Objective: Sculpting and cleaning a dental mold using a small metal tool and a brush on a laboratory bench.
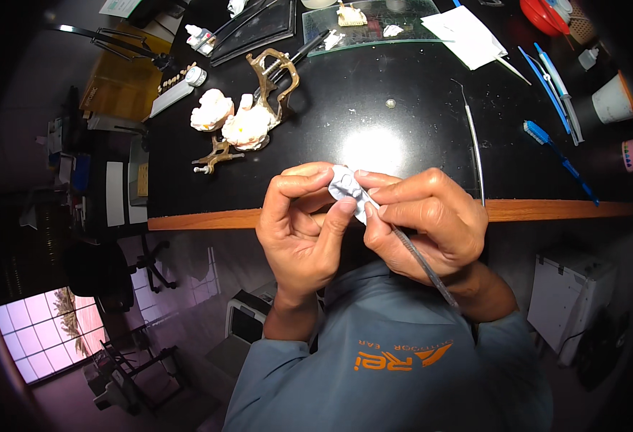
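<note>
Just over the table's front edge, my left hand (295, 237) pinches a small pale, bluish-white moulded piece (342, 185) between thumb and fingers. The piece has a lumpy, hollowed surface; its exact kind is unclear, though it resembles a dental impression. My right hand (435, 223) grips a slim dark metal carving tool (421, 261) like a pen, its handle slanting down toward my right wrist. The tool's tip reaches the right side of the piece, and my fingers partly hide it. Both hands are close together around the piece.
On the black table (316, 129), plaster dental models (248, 124) rest with a brass articulator (284, 83) at left. A glass plate (395, 25) and white paper (465, 36) lie at the back. A metal probe (473, 140), blue toothbrush (561, 158) and white cup (613, 99) are rightward.
</note>
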The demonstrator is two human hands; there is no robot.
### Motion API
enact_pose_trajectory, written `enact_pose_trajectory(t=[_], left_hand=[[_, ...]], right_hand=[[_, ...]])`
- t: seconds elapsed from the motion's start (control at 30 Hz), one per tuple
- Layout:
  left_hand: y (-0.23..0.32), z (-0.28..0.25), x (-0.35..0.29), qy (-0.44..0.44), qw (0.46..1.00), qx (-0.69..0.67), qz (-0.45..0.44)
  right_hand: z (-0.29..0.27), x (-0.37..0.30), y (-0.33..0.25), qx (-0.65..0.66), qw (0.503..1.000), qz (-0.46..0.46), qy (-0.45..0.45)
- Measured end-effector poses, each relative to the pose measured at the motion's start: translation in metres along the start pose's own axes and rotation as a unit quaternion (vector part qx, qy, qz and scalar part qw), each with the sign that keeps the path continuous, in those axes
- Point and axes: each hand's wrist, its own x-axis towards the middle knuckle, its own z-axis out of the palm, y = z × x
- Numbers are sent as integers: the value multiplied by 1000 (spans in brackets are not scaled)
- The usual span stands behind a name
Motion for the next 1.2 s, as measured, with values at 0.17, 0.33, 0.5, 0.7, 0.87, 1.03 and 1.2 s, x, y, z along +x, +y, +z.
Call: enact_pose_trajectory(t=[0.17,0.33,0.5,0.7,0.87,1.03,1.2], left_hand=[[-1,2,-2,14,999,23,45],[-4,1,-2,17,998,25,52],[-5,2,-3,22,998,31,59],[-6,2,-3,25,998,15,60],[-5,3,-3,27,998,19,62],[-5,3,-3,28,997,30,60],[-4,3,-4,32,997,33,61]], right_hand=[[0,-3,0,-18,998,-50,-15],[-3,-4,1,-11,998,-48,-30],[-1,-3,1,-16,999,-42,-19],[-2,-2,1,-14,999,-47,-24],[-2,-2,-1,-9,999,-37,-26],[-1,-3,1,-8,999,-34,-22],[-3,0,-1,-25,998,-42,-27]])
